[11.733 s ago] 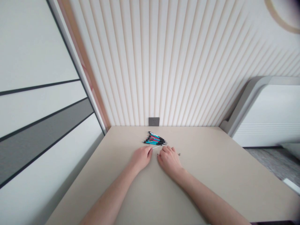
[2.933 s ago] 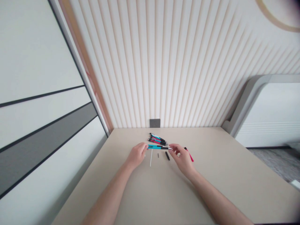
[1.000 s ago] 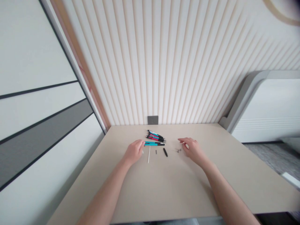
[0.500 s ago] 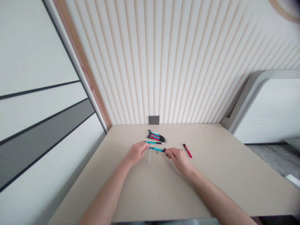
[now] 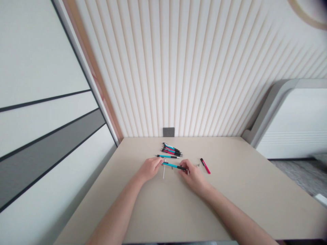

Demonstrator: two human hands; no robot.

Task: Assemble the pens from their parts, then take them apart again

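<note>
My left hand pinches the clip end of a turquoise pen, held slantwise above the table. Around the pen's black grip end, at its right, are the curved thumb and fingers of my right hand. Whether a small part is also between those fingers I cannot make out. Under the held pen lies a thin white stick, with a small dark piece beside it. A tiny grey piece rests just right of my right hand.
Behind my hands lies another turquoise pen, and beyond it a pile of turquoise and red pens. A red pen part with a black end lies on the right of the beige table. The ribbed wall holds a dark socket.
My right hand has loosened its closed grasp and its fingers have spread round the pen's end, showing more black grip. The tiny grey piece has come into view. My left hand keeps its pinch.
</note>
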